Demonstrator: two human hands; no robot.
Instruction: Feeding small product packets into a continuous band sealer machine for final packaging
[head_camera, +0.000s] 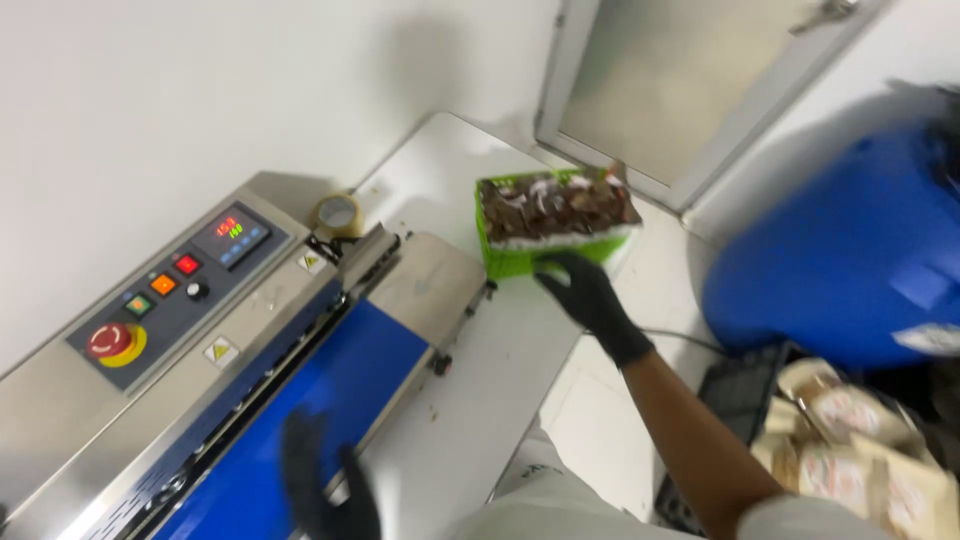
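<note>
Largest first: a stainless-steel sealing machine (250, 330) across the left half of a white table (500, 390), with a blue conveyor belt (330, 400) running along its front so that packs can ride flat past the sealing slot. Beside that, a control panel (170, 290) tilted up toward the operator: red emergency knob (115, 340) at the near end within easy slap reach, small coloured buttons and a lit display further along. Off to the right, a big blue drum (850, 250) on the floor, close to the table edge. Below it, a black crate (740, 400) with pale sealed packs (850, 450) heaped just beside, apparently stacked near for handling.

At the far end of the table, a green crate (530, 250) heaped with brownish, white-flecked contents, parked just past the belt's end. Right hand (585, 290) in a black glove, stretched out, touching the crate's near wall, fingers curled against it; cannot tell whether actually clasped. Left hand (320, 480), also gloved, low over the near end of the belt, blurred, fingers spread wide and holding nothing.

Smallest: a roll of tape (337, 215) lying flat behind the machine, near the wall.
</note>
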